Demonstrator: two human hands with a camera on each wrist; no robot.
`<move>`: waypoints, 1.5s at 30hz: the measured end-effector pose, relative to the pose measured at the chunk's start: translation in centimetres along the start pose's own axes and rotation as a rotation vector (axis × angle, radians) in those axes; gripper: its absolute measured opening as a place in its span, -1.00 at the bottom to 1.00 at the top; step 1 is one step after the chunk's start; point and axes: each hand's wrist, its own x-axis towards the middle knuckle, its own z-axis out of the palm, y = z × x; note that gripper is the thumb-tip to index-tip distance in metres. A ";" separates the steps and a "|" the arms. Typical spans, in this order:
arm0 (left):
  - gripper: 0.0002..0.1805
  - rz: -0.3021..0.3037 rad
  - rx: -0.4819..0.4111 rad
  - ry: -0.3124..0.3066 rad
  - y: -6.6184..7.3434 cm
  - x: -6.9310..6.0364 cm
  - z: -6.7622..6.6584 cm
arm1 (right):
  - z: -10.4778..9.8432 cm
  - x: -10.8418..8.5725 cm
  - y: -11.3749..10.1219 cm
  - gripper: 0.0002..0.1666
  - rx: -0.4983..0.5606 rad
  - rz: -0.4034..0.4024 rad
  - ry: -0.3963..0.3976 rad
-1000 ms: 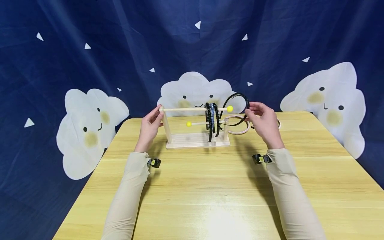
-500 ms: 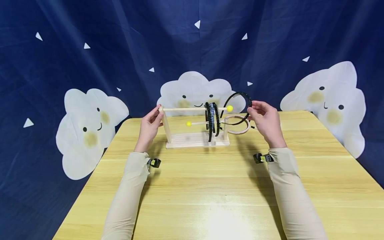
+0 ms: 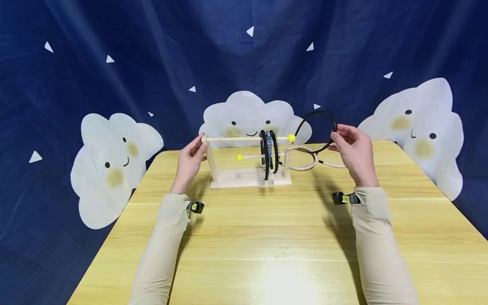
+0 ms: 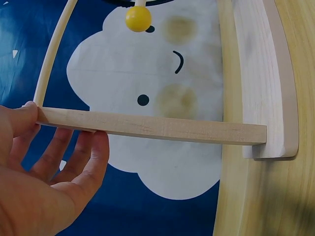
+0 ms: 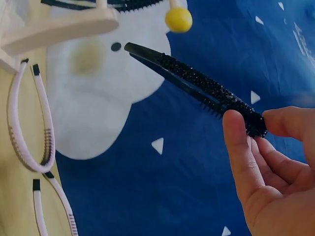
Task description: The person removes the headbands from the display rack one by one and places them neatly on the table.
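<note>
Right hand point(image 3: 356, 151) grip pinches black headband point(image 5: 209, 83) by its curve, held up at 2 o'clock of wooden rack point(image 3: 249, 180), ends facing roughly 9 o'clock, near yellow knob point(image 3: 291, 138); left hand point(image 3: 188, 164) grip holds rack post top at 10 o'clock. Risks: an end could snag the knob and jerk the rack if left grip slackens; fingertip pinch could let the band twist, dropping onto pink headband point(image 3: 305, 169) on desk point(image 3: 244, 237) at 3 o'clock
</note>
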 end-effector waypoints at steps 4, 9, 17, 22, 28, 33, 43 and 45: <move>-0.47 0.001 -0.007 -0.001 -0.1 0.0 0.0 | -1.5 0.4 0.3 -0.66 0.114 0.022 0.036; -0.44 0.003 0.008 -0.001 -0.3 0.0 -0.1 | -3.3 0.8 0.5 -0.66 0.204 0.024 0.097; -0.47 -0.001 0.002 0.015 -0.5 -0.2 -0.1 | -6.3 1.6 0.9 -0.71 0.236 0.016 0.159; -0.45 -0.007 -0.001 0.013 -0.5 -0.4 -0.2 | -8.7 2.2 2.1 -0.71 0.261 0.085 0.188; -0.47 0.002 0.000 -0.004 0.8 -0.8 0.0 | -11.7 3.9 2.5 -0.76 0.278 0.139 0.190; -0.46 -0.002 -0.007 -0.024 1.7 -0.8 0.4 | -14.6 5.0 2.2 -0.77 0.314 0.181 0.225; -0.48 0.045 0.003 0.000 -0.1 0.4 0.2 | -18.1 6.3 3.9 -0.76 0.350 0.280 0.222; -0.48 0.044 -0.003 -0.005 0.2 0.3 0.2 | -18.7 6.5 4.8 -0.77 0.347 0.313 0.212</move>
